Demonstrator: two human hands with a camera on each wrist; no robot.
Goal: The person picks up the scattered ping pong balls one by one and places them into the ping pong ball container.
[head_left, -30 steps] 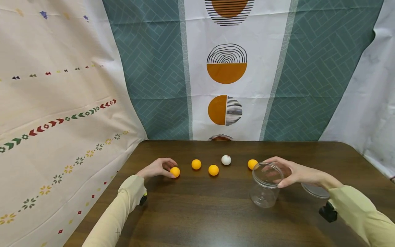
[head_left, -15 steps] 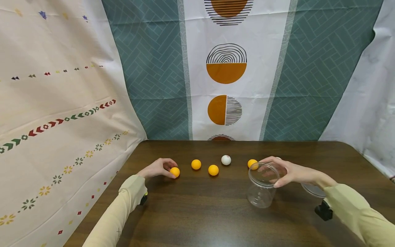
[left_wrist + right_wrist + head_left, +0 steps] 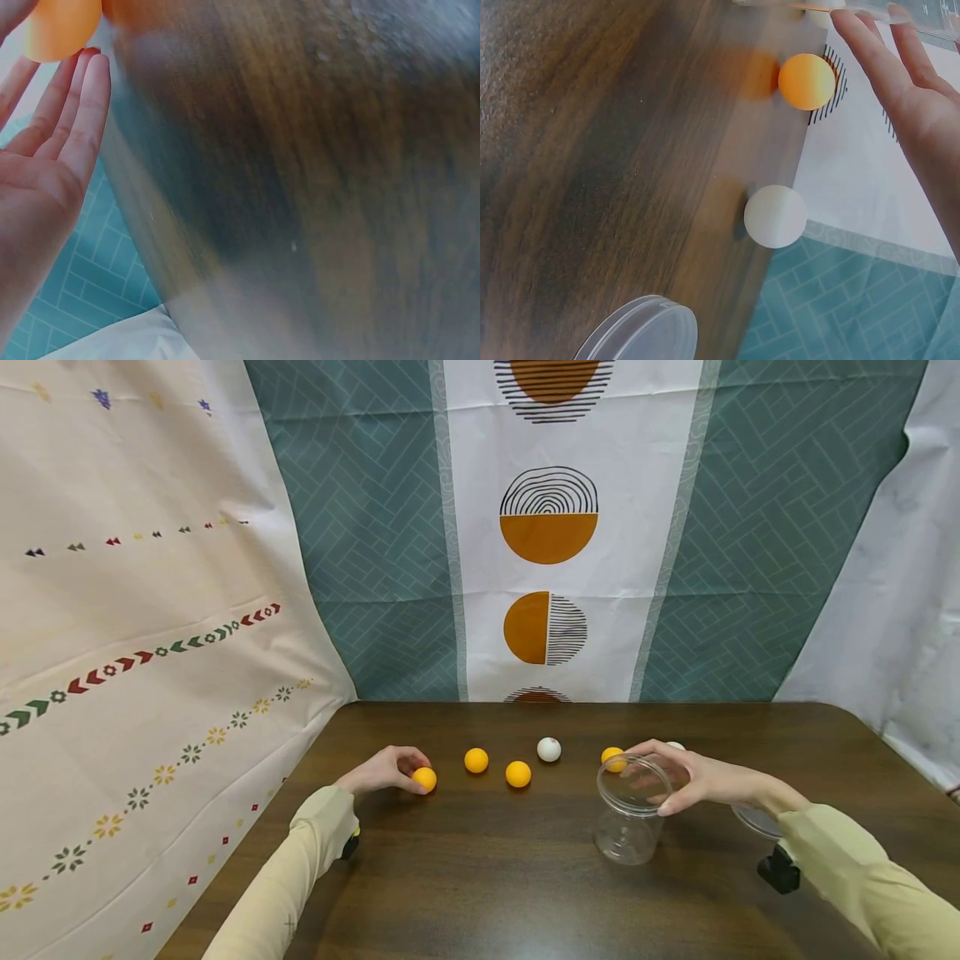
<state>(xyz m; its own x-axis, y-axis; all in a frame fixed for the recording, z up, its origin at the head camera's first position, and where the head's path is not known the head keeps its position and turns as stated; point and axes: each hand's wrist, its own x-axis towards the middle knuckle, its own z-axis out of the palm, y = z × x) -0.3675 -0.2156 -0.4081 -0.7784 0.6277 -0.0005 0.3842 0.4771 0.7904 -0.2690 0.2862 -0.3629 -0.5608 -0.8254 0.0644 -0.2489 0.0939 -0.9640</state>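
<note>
At the left of the table, my left hand (image 3: 381, 771) pinches an orange ping-pong ball (image 3: 425, 780) between thumb and fingers, low over the wood. The left wrist view shows the same ball (image 3: 64, 28) at its top corner, with the other fingers stretched out beneath. My right hand (image 3: 701, 777) grips a clear plastic jar (image 3: 628, 842) by its rim, thumb on the near side and fingers on the far side. The jar's mouth faces up and nothing shows inside. Just behind the rim sits another orange ball (image 3: 611, 755).
Two more orange balls (image 3: 476, 760) and a white ball (image 3: 549, 749) lie between the hands. A second white ball (image 3: 775, 217) rests behind my right hand. The clear round lid (image 3: 649, 334) lies right of it, partly behind the forearm. Patterned cloths hang along the table's back and left.
My right hand has shifted a little to the left with the jar, and the white ball behind it has come into view. The left hand and its ball have stayed put.
</note>
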